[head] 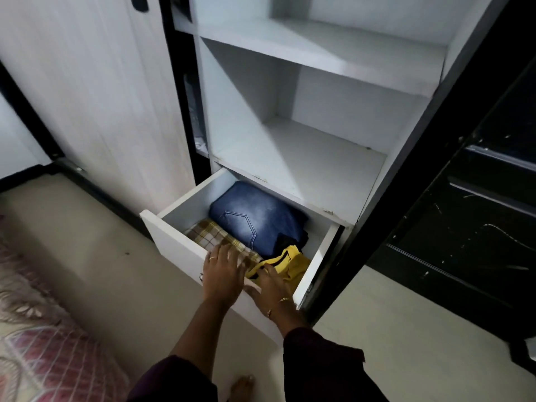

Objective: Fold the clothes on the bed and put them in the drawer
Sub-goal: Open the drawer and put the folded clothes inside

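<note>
Hands first, nearest the camera: the left hand point(222, 271) lies flat with fingers spread, its fingertips on the brown-and-cream checked folded cloth point(214, 237) at the front left of the open white drawer point(174, 236), its palm over the drawer's front panel. Just beside it, the right hand point(268, 282) rests on the yellow garment with black trim point(293, 261), which sits in the front right corner. Whether those fingers pinch the fabric or only press it I cannot tell.

Beyond both hands, a folded blue denim pair of jeans point(255, 216) fills the back of the drawer, its long axis running from back left to front right, partly overlapping the checked cloth. A small dark garment point(290, 239) lies between the jeans and the yellow piece.

The yellow garment looks loosely bunched, so the right hand is the nearer one to tuck it down, with any push going away from the front panel toward the jeans.

Farther up stand the white wardrobe shelves point(304, 158).
</note>
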A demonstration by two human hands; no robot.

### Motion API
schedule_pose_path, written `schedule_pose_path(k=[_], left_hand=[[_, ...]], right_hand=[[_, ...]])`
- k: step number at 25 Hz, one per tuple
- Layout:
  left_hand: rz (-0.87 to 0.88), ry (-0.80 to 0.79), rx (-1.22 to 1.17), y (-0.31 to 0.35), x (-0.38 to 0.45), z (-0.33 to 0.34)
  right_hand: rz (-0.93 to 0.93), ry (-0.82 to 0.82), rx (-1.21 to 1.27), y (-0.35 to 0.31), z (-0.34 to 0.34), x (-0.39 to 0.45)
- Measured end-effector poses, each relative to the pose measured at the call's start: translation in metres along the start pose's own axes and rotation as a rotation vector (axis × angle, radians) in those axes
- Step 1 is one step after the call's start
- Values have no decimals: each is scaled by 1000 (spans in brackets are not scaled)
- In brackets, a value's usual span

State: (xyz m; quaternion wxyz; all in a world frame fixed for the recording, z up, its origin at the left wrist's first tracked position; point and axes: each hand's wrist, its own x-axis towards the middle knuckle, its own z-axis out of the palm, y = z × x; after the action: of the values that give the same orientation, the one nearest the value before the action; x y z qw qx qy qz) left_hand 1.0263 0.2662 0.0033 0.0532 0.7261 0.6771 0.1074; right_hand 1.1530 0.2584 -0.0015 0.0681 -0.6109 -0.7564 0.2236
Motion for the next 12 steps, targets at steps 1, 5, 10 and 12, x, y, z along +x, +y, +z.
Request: schedule_pose_path(k=[1, 5, 10, 12], left_hand=[[29, -19, 38, -5, -11, -1], [172, -76, 202, -31, -34, 11], [223, -98, 166, -35, -45, 20], [222, -137, 88, -36, -43, 22]], right_hand=[[-59, 30, -55, -3, -2, -6], [-364, 86, -274, -19, 0, -19], [-421, 41, -415, -10, 21, -24], [-439, 91, -443, -7, 28, -23]])
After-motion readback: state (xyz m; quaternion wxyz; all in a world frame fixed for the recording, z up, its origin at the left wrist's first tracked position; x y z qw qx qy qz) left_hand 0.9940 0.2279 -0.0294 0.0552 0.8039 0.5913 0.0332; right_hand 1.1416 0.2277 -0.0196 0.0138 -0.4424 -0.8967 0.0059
